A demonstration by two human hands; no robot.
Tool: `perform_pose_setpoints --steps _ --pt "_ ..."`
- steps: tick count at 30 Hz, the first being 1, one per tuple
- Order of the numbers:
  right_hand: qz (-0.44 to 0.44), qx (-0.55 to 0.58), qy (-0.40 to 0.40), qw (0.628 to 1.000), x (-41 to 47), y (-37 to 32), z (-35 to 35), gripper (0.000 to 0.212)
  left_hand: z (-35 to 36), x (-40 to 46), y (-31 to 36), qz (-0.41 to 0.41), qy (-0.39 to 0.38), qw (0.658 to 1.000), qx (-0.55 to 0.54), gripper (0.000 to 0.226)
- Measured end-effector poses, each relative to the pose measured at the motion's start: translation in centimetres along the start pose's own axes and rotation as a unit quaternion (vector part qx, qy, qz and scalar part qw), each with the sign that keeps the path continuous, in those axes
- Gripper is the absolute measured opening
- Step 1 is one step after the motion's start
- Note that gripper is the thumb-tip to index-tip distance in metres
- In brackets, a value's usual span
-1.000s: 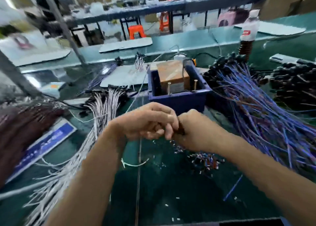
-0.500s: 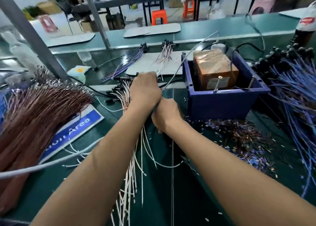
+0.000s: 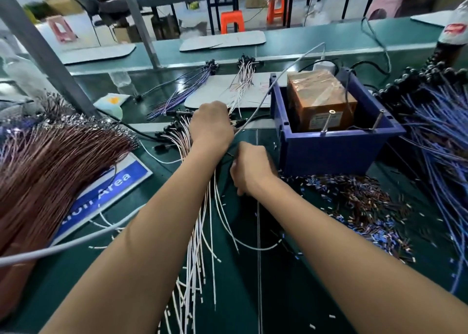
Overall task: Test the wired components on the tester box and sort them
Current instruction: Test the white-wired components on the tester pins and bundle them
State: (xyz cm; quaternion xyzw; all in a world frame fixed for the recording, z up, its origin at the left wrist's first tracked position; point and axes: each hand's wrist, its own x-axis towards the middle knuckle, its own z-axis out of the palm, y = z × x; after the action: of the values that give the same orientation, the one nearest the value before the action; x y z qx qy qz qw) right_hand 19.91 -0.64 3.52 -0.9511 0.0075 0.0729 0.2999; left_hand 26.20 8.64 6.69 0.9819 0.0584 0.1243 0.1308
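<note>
The tester box (image 3: 321,100), wrapped in brown tape, sits inside a blue bin (image 3: 329,151) right of centre, with two metal pins at its front. A pile of white-wired components (image 3: 202,235) runs from the bench middle toward me. My left hand (image 3: 211,123) is palm down at the far end of this pile, its fingers curled over the black component heads. My right hand (image 3: 250,169) is just behind it and closer to me, curled round wires of the same pile. The fingertips of both hands are hidden.
A thick brown-wired pile (image 3: 50,164) fills the left. Blue-wired components (image 3: 435,136) spread on the right. Cut wire snippets (image 3: 354,204) litter the mat before the bin. A white board (image 3: 228,90) behind holds two small wire bundles. A grey cable (image 3: 283,73) arcs over the bin.
Both hands left the spot in front of the blue bin and went left to the white-wired pile. Over the last half second they have hardly shifted.
</note>
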Motion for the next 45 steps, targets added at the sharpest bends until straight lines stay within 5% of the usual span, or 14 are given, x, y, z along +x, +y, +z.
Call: perform_pose_setpoints --steps 7,13,16,19,26,29,32,36,40,45 --pt "0.003 0.149 0.004 0.989 -0.2 1.2 0.3 0.028 -1.0 -0.6 -0.2 -0.018 0.141 0.983 -0.118 0.015" --pt "-0.028 0.221 -0.005 0.975 -1.1 1.8 0.2 0.016 -4.1 -1.9 1.3 0.043 0.262 0.915 -0.302 0.011" --pt "-0.149 0.220 0.138 0.954 -2.5 1.9 0.1 0.006 -6.6 -3.0 2.9 0.136 0.315 0.864 -0.368 0.013" --pt "-0.223 0.268 0.292 0.891 -3.7 0.8 -1.4 0.022 -8.6 -4.0 4.9 0.234 0.272 0.839 -0.410 0.010" --pt "-0.209 0.537 0.181 0.797 -4.1 -1.3 -5.5 0.028 -10.4 -6.8 8.8 0.348 0.118 0.807 -0.462 0.014" --pt "-0.196 0.616 0.163 0.745 -4.7 -0.2 -6.6 0.036 -9.8 -7.7 8.9 0.326 0.161 0.802 -0.473 0.014" --pt "-0.223 0.634 0.229 0.704 -5.6 1.4 -8.6 0.042 -7.8 -8.6 7.8 0.237 0.228 0.814 -0.479 0.014" --pt "-0.260 0.637 0.298 0.662 -6.6 3.8 -12.7 0.044 -2.7 -9.9 5.0 0.265 0.133 0.898 -0.326 0.025" --pt "-0.268 0.584 0.346 0.684 -7.9 6.6 -16.5 0.047 0.6 -10.5 2.5 0.241 0.132 0.918 -0.287 0.038" --pt "-0.275 0.320 0.413 0.807 -10.0 7.4 -20.3 0.055 -0.6 -10.7 4.8 0.155 0.199 0.862 -0.440 0.047"
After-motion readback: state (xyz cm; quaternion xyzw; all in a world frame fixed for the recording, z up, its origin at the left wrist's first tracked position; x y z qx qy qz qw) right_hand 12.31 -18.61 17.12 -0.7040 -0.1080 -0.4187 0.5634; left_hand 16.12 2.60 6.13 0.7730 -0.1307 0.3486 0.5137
